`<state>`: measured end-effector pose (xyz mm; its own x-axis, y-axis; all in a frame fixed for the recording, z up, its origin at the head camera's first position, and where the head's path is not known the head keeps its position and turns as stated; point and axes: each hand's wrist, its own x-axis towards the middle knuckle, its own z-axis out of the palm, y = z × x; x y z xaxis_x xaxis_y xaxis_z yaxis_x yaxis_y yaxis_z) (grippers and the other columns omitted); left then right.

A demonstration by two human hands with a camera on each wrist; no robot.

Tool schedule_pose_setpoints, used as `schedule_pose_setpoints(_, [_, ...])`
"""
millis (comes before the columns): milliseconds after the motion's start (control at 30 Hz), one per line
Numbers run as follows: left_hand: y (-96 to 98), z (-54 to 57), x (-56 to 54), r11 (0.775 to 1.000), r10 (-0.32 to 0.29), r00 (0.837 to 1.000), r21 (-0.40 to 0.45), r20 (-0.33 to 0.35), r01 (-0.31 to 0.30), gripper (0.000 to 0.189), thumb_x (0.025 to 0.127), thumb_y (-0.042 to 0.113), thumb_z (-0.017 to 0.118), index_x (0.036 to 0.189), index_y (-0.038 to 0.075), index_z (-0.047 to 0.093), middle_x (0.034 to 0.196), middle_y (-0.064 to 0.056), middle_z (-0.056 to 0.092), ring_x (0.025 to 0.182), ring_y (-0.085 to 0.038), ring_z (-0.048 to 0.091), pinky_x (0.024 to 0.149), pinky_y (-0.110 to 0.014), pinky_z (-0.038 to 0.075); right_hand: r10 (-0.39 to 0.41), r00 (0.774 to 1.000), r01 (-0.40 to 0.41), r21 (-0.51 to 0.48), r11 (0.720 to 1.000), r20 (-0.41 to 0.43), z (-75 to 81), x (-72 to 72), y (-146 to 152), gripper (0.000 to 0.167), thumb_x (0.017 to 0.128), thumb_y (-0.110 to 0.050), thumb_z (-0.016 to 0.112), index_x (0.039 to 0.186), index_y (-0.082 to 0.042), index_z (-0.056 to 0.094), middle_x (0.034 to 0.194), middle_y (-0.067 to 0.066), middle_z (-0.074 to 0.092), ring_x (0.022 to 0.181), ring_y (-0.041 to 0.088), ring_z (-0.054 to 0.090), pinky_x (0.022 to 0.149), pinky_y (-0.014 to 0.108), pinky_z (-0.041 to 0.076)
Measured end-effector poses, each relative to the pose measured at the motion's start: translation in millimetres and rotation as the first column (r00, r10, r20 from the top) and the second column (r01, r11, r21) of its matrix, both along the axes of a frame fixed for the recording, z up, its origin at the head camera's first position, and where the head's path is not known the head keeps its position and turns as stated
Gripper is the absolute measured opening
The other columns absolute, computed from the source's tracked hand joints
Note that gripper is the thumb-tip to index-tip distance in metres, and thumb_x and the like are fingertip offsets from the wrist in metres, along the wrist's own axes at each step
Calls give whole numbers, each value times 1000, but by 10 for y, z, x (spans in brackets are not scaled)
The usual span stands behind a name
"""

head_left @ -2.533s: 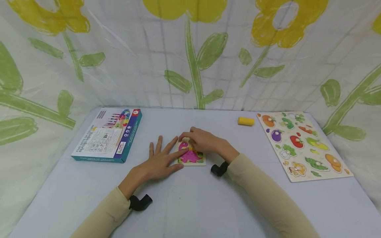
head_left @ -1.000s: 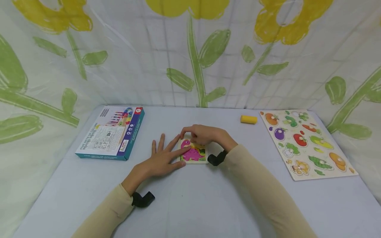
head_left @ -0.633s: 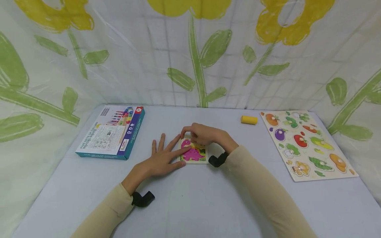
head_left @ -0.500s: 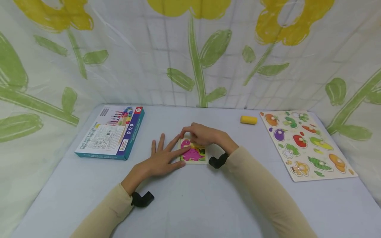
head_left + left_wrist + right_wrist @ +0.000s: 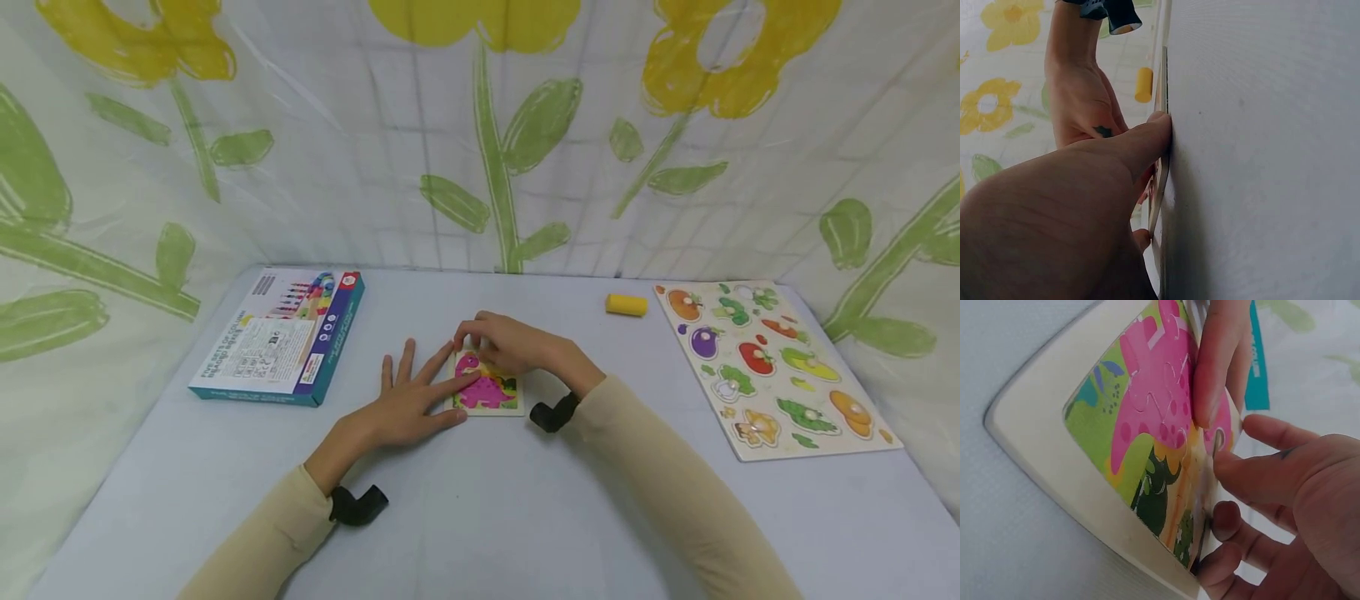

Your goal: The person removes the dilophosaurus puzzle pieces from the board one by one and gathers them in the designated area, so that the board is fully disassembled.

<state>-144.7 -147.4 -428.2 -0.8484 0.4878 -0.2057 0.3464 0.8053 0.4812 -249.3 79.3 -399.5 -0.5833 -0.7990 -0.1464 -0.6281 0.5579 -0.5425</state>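
A small square jigsaw puzzle (image 5: 487,398) with a pink dinosaur and a pale wooden border lies on the table between both hands. My left hand (image 5: 405,412) spreads its fingers, the index fingertip pressing on the dinosaur and the thumb at the near left corner. Across the puzzle's far side bends my right hand (image 5: 517,346), its index finger reaching to the far left corner. In the right wrist view, the thumb (image 5: 1254,475) and curled fingers pinch at a puzzle piece (image 5: 1217,439) by the dinosaur's head, whose edge stands slightly raised. The left finger (image 5: 1213,381) lies beside it.
A flat teal and white box (image 5: 277,342) lies to the left. At the right is a vegetable peg board (image 5: 780,367), with a yellow cylinder (image 5: 626,305) near its far left corner. A flower-printed curtain (image 5: 337,167) stands behind the table.
Since the earliest frame, my right hand has shifted slightly at the puzzle's far side, and its fingers have moved a little over the pieces. My left hand keeps its place on the puzzle.
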Motion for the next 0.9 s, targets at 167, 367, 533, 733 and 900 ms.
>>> schedule_pose_setpoints(167, [8, 5, 2, 1000, 0, 1000, -1, 5, 0, 62, 104, 54, 59, 161, 33, 46, 182, -3, -1, 159, -58, -23, 118, -83, -17, 11, 1000, -12, -50, 999, -22, -21, 9, 13, 34, 103, 3, 52, 129, -15, 64, 118, 11, 67, 107, 24, 63, 97, 38, 56])
schedule_pose_setpoints(367, [5, -28, -11, 1000, 6, 1000, 13, 8, -6, 63, 104, 56, 59, 161, 35, 45, 182, -5, 0, 159, -57, -24, 119, -82, -17, 6, 1000, -7, -89, 996, -13, -42, 15, 26, 32, 104, 4, 51, 128, -13, 64, 118, 11, 68, 108, 24, 63, 101, 40, 55])
schedule_pose_setpoints(533, [2, 2, -8, 1000, 2, 1000, 9, 11, -2, 62, 104, 54, 59, 161, 33, 46, 182, -6, 0, 159, -58, -23, 119, -83, -17, -15, 1000, 15, -96, 995, 3, -55, 12, 38, 33, 106, 2, 52, 133, -15, 62, 119, 10, 69, 105, 24, 63, 97, 38, 55])
schedule_pose_setpoints(733, [9, 25, -20, 1000, -7, 1000, -1, 7, 7, 62, 105, 54, 58, 162, 33, 45, 182, -6, 0, 159, -59, -22, 118, -84, -15, -52, 999, 54, -93, 994, 15, -53, 9, 53, 27, 107, -8, 59, 133, -13, 66, 122, 8, 71, 100, 21, 65, 95, 35, 57])
schedule_pose_setpoints(900, [8, 22, -10, 1000, -4, 1000, -4, 6, 4, 62, 105, 54, 58, 162, 33, 45, 182, -7, 0, 159, -59, -22, 118, -84, -15, -90, 996, 92, -104, 990, 29, -60, 11, 48, 22, 107, -16, 63, 127, -13, 72, 119, 5, 74, 98, 19, 67, 94, 33, 58])
